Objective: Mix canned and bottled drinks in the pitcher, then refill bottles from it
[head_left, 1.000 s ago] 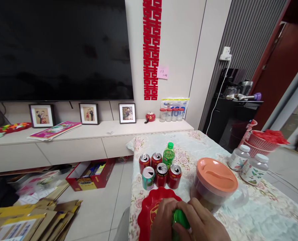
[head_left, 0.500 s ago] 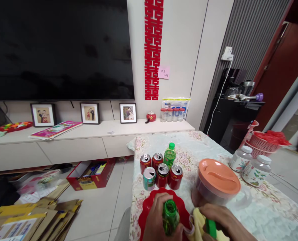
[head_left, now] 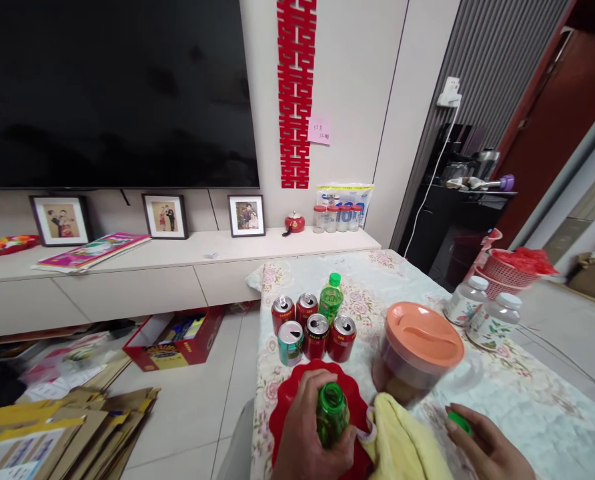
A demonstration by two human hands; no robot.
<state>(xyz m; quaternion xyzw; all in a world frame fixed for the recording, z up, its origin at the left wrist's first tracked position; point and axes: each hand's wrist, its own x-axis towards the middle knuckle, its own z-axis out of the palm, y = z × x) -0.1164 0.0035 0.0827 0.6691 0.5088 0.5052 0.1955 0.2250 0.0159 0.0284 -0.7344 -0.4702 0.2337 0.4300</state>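
Note:
My left hand (head_left: 310, 433) is wrapped round an uncapped green bottle (head_left: 331, 417), its open mouth facing up over a red scalloped dish (head_left: 283, 413). Between the fingers of my right hand (head_left: 487, 443) is a green bottle cap (head_left: 459, 422), low above the tablecloth. A yellow cloth (head_left: 402, 440) lies between my two hands, overlapping the dish's right side. Just beyond the dish stand several red drink cans (head_left: 342, 339), a teal can (head_left: 290, 343) and a capped green bottle (head_left: 331, 298).
A lidded tub with an orange top (head_left: 424, 333) stands right of the cans. Two clear jars with white lids (head_left: 493, 321) and pink baskets (head_left: 508, 270) are farther right. On the floor at left are a red box (head_left: 175, 343) and flattened cardboard (head_left: 77, 433).
My right hand has moved right, off the yellow cloth, carrying the green cap with it. The cloth now lies loose. My left hand still grips the bottle; the whole view has shifted slightly.

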